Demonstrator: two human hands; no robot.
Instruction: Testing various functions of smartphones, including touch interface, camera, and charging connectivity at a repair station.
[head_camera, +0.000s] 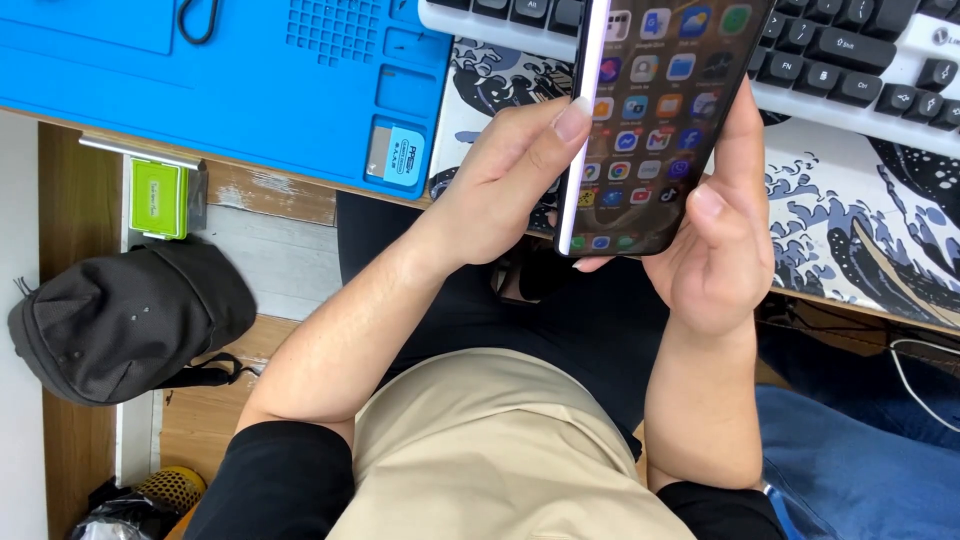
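Observation:
A smartphone (655, 120) with a lit screen full of app icons and a pale edge is held upright between both hands above my lap. My left hand (505, 180) grips its left edge, thumb pressed on the side near the screen. My right hand (715, 240) cups the right edge and bottom corner, with the thumb resting beside the screen. The phone's top runs out of view at the frame's upper edge.
A blue silicone work mat (250, 70) covers the desk at upper left. A white keyboard with dark keys (860, 60) lies on a wave-patterned desk mat (850, 220). A dark bag (120, 320) and a green box (158, 198) sit at the left, below the desk.

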